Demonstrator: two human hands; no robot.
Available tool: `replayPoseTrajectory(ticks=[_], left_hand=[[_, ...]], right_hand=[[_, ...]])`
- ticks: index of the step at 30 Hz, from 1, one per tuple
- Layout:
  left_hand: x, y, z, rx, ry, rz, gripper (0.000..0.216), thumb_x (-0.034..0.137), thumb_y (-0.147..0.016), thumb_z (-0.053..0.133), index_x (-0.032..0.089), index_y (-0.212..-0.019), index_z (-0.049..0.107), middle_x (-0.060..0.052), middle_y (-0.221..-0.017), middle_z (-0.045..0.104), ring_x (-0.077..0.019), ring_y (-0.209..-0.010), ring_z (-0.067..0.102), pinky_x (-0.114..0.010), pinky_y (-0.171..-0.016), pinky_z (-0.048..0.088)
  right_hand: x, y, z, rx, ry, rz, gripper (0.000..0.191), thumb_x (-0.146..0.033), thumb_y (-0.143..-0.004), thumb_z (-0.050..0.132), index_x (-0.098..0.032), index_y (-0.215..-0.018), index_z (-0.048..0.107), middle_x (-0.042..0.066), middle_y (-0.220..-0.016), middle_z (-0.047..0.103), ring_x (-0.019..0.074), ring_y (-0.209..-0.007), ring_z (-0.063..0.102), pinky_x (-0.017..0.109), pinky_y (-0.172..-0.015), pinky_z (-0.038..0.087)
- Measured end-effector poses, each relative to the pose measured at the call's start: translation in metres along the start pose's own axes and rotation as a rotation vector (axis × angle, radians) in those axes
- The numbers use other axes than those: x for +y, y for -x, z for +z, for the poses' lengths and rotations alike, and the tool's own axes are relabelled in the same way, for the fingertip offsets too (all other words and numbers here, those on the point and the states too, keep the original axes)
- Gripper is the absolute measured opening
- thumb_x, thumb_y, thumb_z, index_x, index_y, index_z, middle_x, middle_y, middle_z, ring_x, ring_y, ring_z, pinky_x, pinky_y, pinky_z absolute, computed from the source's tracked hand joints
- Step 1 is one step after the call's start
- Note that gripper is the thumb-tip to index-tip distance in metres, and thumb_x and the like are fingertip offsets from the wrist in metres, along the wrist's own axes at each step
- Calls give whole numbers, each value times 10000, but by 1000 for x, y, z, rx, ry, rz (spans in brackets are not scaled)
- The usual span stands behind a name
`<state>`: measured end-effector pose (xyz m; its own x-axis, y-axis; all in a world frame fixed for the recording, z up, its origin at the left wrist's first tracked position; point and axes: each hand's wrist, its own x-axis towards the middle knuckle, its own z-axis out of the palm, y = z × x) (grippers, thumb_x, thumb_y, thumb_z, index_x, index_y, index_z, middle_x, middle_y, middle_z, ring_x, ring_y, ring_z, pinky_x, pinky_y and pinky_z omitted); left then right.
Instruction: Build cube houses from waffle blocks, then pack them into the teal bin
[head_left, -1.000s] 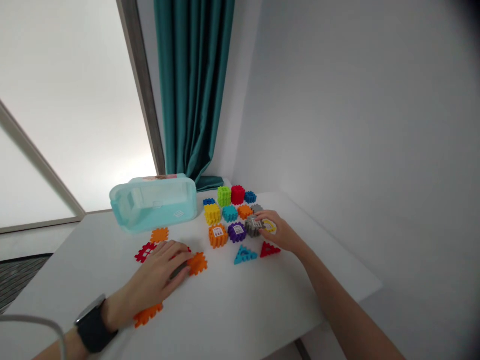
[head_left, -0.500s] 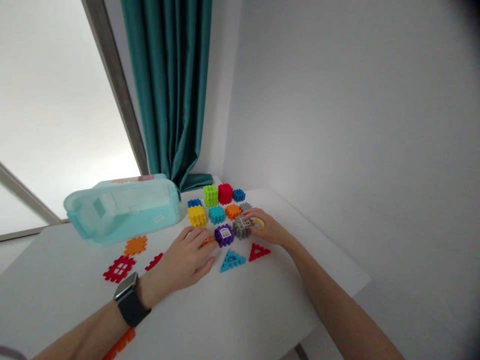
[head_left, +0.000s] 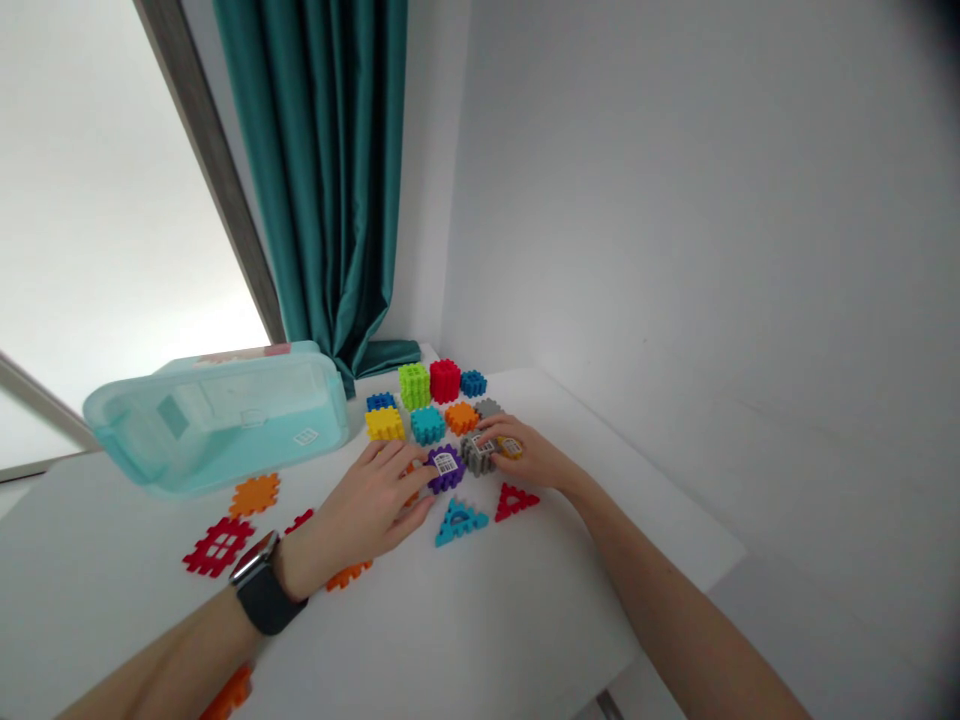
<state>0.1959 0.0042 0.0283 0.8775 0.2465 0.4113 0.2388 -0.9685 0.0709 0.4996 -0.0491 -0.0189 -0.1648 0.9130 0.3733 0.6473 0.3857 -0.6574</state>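
The gray block sits on the tabletop just right of the purple block; an orange block is mostly hidden under the left hand. The right hand has a half-curled grip, fingertips at the gray block; I cannot tell whether it has hold. The left grip is loosely spread, its hold also unclear. Nearer the person lie blue and red triangles; a turquoise bin is at left.

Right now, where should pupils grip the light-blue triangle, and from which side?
Probably pinch the light-blue triangle by two notched edges, coming down from the near side: it lies flat, and the purple block sits just beyond.
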Motion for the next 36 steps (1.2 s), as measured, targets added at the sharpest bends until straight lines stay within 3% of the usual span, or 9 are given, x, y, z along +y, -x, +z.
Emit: replayPoseTrajectory(ticks=[20, 27, 36], left_hand=[[-3, 1, 3, -59, 19, 55, 255, 289, -1011, 461, 208, -1174, 640, -109, -1157, 631, -262, -1085, 571, -427, -923, 438], [-1, 0, 1, -53, 11, 45, 248, 287, -1005, 464, 214, -1150, 652, -107, -1131, 631, -255, -1049, 578, -410, -897, 440], [-3, 0, -18, -37, 19, 38, 234, 280, -996, 462, 218, -1123, 649, -87, -1086, 635, -240, -1006, 575, -394, -893, 428]], right_hand=[[-4, 0, 1, -20, -28, 7, 306, -95, -794, 609, -254, -1025, 731, 74, -1310, 629, 231, -1251, 590, 460, -1104, 442], [-2, 3, -3, 0, -16, -9, 364, -92, -803, 622, -267, -1109, 713, 81, -1389, 571, 244, -1313, 540, 484, -1130, 417], [-44, -1, -5, 7, 26, -88, 282, -252, -937, 592, -286, -1201, 686, 99, -1370, 600, 264, -1312, 537, 506, -1135, 407]])
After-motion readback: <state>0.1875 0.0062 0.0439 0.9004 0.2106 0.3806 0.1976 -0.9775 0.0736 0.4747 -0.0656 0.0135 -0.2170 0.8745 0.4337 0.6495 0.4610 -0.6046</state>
